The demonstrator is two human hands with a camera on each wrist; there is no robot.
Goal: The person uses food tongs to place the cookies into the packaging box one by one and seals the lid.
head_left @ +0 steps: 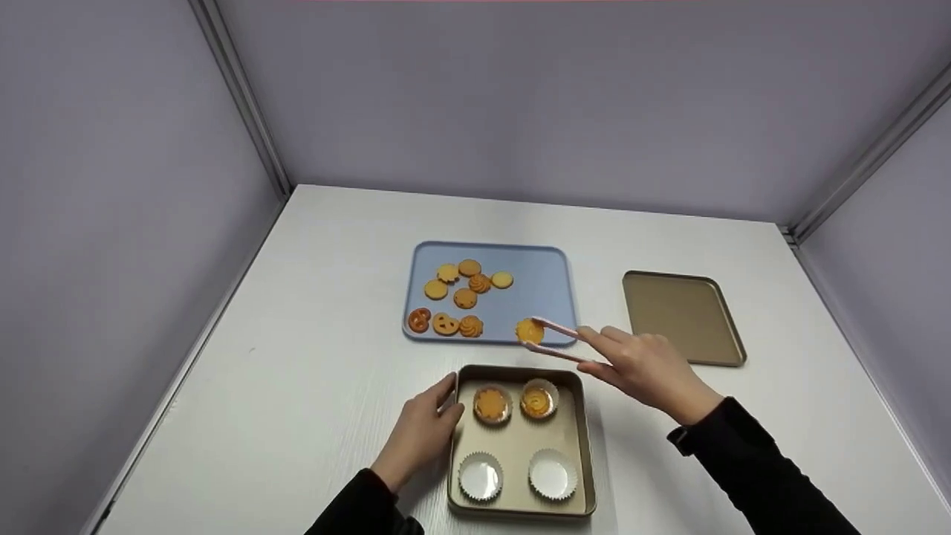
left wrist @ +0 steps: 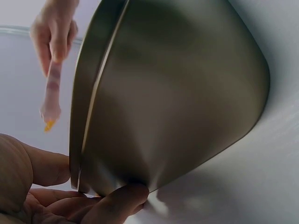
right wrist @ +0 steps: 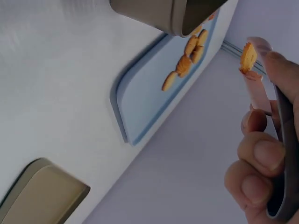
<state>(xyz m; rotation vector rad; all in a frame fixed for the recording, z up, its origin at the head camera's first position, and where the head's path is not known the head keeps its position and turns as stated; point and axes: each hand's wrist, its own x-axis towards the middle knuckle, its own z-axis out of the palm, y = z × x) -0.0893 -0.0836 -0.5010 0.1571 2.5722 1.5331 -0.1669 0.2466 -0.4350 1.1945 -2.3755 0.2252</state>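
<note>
My right hand (head_left: 645, 370) holds a pair of pink tongs (head_left: 557, 327). Between the tong tips is a yellow scalloped cookie (head_left: 529, 331), lifted off the table in the right wrist view. In the head view it overlaps the front edge of the blue tray (head_left: 531, 286). With thumb and fingers my left hand (head_left: 423, 431) grips the far left corner of a square gold baking tin (head_left: 513, 435). Inside the tin, the two far paper cups hold a flower-shaped cookie (head_left: 492, 405) and a swirl cookie (head_left: 536, 401). The near cups, one left (head_left: 481, 476) and one right (head_left: 553, 474), are empty.
Several round and swirl cookies (head_left: 466, 298) lie on the left half of the blue tray, with a pretzel (head_left: 419, 320) at its front left corner. A shallow gold tray (head_left: 680, 319) lies to the right. Grey panels (head_left: 513, 104) enclose the white table (head_left: 312, 357).
</note>
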